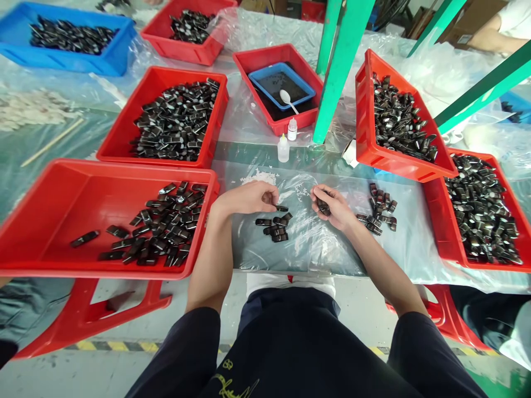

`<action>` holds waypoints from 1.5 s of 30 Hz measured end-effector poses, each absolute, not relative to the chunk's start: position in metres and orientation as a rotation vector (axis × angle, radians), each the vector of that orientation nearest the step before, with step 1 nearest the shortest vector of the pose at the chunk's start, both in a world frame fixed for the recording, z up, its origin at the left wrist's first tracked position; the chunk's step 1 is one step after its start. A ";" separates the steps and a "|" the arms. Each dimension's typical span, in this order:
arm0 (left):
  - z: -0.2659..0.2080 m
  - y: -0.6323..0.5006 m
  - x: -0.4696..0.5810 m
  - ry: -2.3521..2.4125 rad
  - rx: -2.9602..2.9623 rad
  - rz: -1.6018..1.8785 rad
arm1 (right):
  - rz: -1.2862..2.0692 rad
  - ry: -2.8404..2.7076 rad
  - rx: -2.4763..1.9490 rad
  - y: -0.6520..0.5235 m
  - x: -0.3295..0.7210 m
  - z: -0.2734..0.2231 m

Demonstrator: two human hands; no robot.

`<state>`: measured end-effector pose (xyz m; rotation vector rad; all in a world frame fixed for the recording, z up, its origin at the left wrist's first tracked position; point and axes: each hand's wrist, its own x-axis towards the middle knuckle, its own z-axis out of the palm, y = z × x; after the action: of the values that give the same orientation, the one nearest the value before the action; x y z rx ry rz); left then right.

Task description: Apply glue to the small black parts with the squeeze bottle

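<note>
My left hand (262,197) is pinched, its fingertips at the end of a small glossy black part (282,208). Just below that lies a small heap of similar black parts (277,228) on the plastic-covered table. My right hand (334,207) is closed around at least one more black part (322,207), partly hidden by the fingers. Between the hands, tiny white pieces (302,192) are scattered, and a denser pile of white pieces (260,177) lies behind my left hand. Another group of black parts (379,207) rests to the right of my right hand.
A red bin (53,215) of black parts stands at left, another red bin (446,232) at right. Behind stand a dropper bottle (283,149), a smaller bottle (292,130), and a blue tray (305,88) with a white spoon (286,98). A green post (338,72) rises nearby.
</note>
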<state>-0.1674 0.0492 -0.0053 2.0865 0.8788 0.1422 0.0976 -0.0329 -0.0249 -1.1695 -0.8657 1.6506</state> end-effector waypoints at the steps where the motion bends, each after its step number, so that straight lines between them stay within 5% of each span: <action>1: -0.002 0.048 -0.164 0.872 2.074 0.212 | 1.650 -0.875 -1.169 -0.033 0.098 -0.025; 11: -0.027 0.025 -0.096 0.964 1.769 0.991 | 1.567 -1.007 -1.178 -0.036 0.093 -0.032; 28: -0.041 0.032 -0.103 0.957 2.590 0.282 | 1.008 -1.357 -1.355 -0.029 0.102 -0.047; 37: -0.032 0.035 -0.105 0.930 2.054 0.906 | 0.716 -1.716 -1.379 -0.029 0.107 -0.051; 45: -0.029 0.030 -0.104 0.828 2.042 0.883 | 0.621 -1.920 -1.376 -0.033 0.107 -0.052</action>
<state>-0.1037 0.0299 -0.0290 2.0424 0.8284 0.8828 0.1073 -0.0327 -0.0525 -1.3761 -1.9205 0.6208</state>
